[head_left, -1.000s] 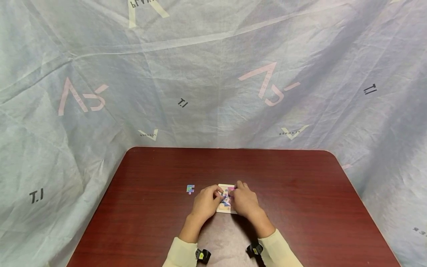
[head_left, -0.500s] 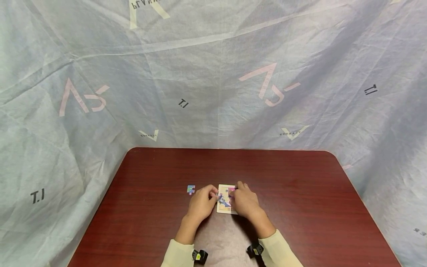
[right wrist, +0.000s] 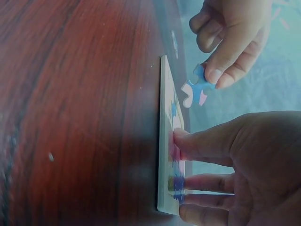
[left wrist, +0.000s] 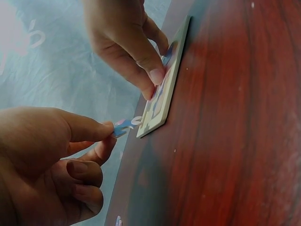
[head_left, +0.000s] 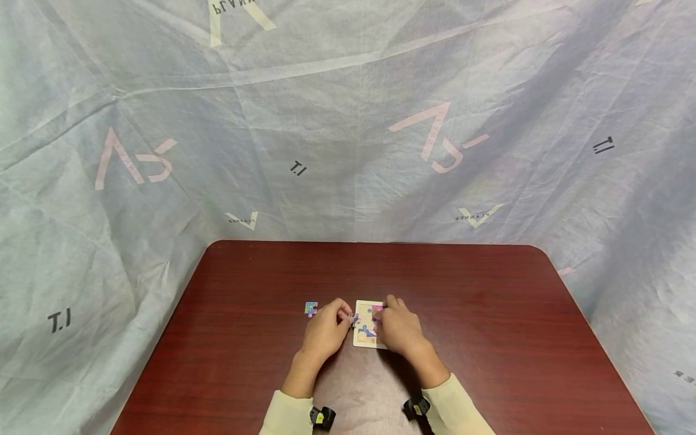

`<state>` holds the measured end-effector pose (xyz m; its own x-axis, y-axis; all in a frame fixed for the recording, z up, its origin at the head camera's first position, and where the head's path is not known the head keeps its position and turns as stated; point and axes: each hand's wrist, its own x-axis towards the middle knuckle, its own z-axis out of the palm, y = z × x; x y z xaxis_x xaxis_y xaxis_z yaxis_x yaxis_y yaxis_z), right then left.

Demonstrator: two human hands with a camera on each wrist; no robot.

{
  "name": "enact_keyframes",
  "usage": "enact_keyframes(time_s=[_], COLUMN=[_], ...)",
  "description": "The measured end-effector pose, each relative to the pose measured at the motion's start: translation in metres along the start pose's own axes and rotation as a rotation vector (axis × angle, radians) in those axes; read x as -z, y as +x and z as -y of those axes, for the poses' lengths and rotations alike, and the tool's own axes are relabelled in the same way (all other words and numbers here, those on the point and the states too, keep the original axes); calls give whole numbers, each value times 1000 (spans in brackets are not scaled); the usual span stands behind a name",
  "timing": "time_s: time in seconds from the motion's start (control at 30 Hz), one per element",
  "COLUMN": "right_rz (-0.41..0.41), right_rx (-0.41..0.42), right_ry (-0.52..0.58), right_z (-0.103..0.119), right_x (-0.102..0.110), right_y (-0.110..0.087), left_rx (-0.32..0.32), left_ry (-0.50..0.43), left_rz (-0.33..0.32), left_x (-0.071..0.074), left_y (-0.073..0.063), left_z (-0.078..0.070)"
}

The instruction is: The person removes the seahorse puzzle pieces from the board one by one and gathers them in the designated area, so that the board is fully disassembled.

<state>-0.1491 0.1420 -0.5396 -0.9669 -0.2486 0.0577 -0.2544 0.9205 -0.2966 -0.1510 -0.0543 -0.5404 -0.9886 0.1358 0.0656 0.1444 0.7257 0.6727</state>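
My left hand [head_left: 326, 329] pinches a blue, pink and white jigsaw piece [right wrist: 198, 87] between thumb and forefinger. In the right wrist view the piece is tilted, a little above and apart from the puzzle board [right wrist: 163, 141]. This small pale-framed board [head_left: 365, 309] lies flat on the table, with several colourful pieces in it and some bare beige base showing at its upper left. My right hand [head_left: 401, 327] rests on the board's right side, its thumb and fingertips pressing on the pieces. It hides that side in the head view.
A loose blue-green jigsaw piece [head_left: 311, 309] lies on the dark red wooden table [head_left: 244, 356], left of the board. A grey printed cloth [head_left: 337, 121] hangs behind and at both sides. Each wrist wears a black camera, such as the left one [head_left: 323, 417].
The left hand has drawn back to the left from over the board, with the jigsaw piece in its fingertips. More bare base shows there. The right hand has stayed in place.
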Motion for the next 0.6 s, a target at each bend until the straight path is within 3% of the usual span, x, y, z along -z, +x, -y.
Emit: enact_keyframes(time_s=[0.3, 0.47, 0.6], right_rz=[-2, -8, -10], right_rx=[0, 4, 3], right_ry=[4, 6, 4], right_z=[0, -1, -1], right_x=[0, -1, -3], right_y=[0, 0, -1], left_rx=[5, 27, 42], left_ry=[-68, -210, -264], left_rz=[-53, -12, 12], left_x=[3, 7, 9], left_y=[-2, -3, -5], left_z=[4, 7, 8])
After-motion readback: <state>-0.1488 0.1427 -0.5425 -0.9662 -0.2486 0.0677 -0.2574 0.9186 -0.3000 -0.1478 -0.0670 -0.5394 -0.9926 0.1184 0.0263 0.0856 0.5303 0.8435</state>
